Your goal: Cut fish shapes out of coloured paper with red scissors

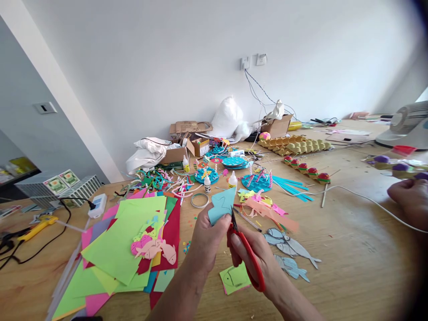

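A piece of light blue paper (221, 206) with dark drawn lines is pinched in my left hand (209, 236), held up over the middle of the table. Red-handled scissors (256, 263) are in my right hand (256, 249), their blades at the paper's right edge. Below my hands lies a small green paper (236, 279) with a fish outline drawn on it. To the right are several blue-grey paper fish (294, 248). Pink paper fish (152, 248) rest on stacked coloured sheets (123, 223) at the left.
Glue bottles (232, 180) and a tape roll (199, 200) stand beyond my hands. Blue decorated plates (257, 180), egg cartons (309, 147) and boxes (175, 156) are farther back. At right, another person's hand (409, 200) is near painted carton pieces. A white cable (361, 203) crosses the table.
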A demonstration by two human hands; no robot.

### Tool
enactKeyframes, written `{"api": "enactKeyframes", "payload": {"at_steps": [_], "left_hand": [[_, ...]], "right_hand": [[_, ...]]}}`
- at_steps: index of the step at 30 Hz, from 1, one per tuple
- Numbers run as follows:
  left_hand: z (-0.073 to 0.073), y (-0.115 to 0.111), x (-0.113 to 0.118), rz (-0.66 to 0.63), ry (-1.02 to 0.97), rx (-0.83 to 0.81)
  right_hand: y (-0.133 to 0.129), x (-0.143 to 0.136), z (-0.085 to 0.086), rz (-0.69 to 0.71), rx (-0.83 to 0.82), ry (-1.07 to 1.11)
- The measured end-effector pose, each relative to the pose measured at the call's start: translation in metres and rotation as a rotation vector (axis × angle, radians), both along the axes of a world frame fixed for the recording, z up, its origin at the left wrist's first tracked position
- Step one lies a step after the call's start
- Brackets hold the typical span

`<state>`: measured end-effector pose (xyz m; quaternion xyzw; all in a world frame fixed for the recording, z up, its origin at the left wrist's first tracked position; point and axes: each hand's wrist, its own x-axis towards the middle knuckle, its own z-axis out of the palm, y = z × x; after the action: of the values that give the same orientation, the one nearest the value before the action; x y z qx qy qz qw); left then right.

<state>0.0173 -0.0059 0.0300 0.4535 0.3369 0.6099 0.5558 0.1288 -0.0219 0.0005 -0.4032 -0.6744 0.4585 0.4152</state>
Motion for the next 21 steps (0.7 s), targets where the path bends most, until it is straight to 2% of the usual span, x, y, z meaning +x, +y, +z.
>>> {"api": "enactKeyframes", "payload": {"at_steps": [13, 21], "left_hand": [[0.000, 0.000, 0.000, 0.029, 0.090, -0.027], [0.002, -0.001, 0.003, 0.001, 0.047, -0.063]], "right_hand": [[0.000, -0.001, -0.003, -0.029, -0.056, 0.042], [0.000, 0.000, -0.013, -0.036, -0.043, 0.105]]}}
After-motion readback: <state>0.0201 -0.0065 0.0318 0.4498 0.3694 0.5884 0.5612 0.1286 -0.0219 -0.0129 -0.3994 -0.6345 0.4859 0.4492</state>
